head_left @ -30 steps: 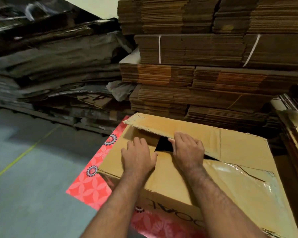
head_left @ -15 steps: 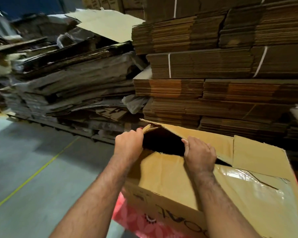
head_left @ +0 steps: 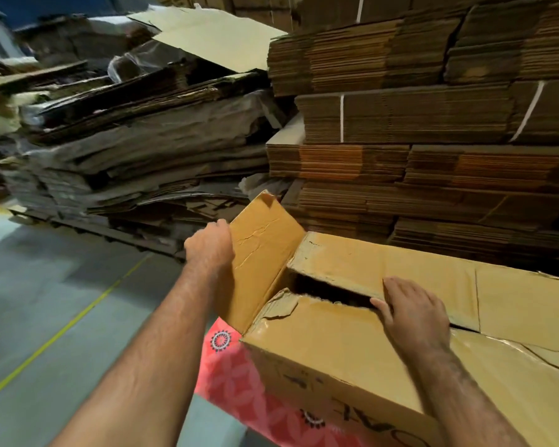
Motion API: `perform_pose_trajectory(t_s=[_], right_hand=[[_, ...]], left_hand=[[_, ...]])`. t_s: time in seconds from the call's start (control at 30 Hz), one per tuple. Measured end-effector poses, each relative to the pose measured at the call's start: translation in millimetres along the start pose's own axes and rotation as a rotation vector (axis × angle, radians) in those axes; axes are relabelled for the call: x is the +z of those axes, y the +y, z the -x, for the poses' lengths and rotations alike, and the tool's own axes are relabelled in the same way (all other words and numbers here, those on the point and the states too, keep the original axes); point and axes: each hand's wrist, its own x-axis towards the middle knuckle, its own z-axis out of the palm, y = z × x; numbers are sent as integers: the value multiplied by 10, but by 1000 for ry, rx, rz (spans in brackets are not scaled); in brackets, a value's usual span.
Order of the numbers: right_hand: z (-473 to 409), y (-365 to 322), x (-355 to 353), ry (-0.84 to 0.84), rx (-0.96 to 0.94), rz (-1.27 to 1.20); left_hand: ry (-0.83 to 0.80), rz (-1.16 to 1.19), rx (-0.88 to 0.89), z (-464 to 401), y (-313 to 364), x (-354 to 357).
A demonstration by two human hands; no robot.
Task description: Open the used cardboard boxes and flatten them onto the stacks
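The left hand (head_left: 211, 245) grips the outer edge of the end flap (head_left: 261, 250), fingers curled round it, holding the creased, tan flap swung up and outward. The right hand (head_left: 413, 311) lies on the far top flap (head_left: 384, 269) with fingers straight, thumb at the dark gap between the long flaps. The cardboard box (head_left: 329, 353), smooth yellow-brown with torn edges and glossy tape, sits on a red flower-patterned sheet (head_left: 229, 379) on the grey floor (head_left: 46, 285). Behind stand ragged stacks of flattened cardboard (head_left: 136, 150) and neat strapped bundles (head_left: 417, 117), their corrugated edges showing.
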Motion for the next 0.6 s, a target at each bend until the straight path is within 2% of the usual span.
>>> perform_pose_trajectory(t_s=[0.1,0.23,0.33,0.43,0.53,0.6], right_hand=[[21,-82,-78,-130,82,-10],[47,-264,-210,-169,179,41],[94,-407,-505,-63,221,2],[137,-549,-1028,-1,258,-34],[269,-603,-1631,-222,245,17],[471,-631,-1850,-414,224,-92]], left_hand=[[-109,65,161,-72,-24,446],[-463,700,224,149,54,922],[-562,990,151,170,27,981],[-665,1070,99,-37,-118,899],[-773,1009,240,-203,-288,791],[-833,880,374,-159,-384,730]])
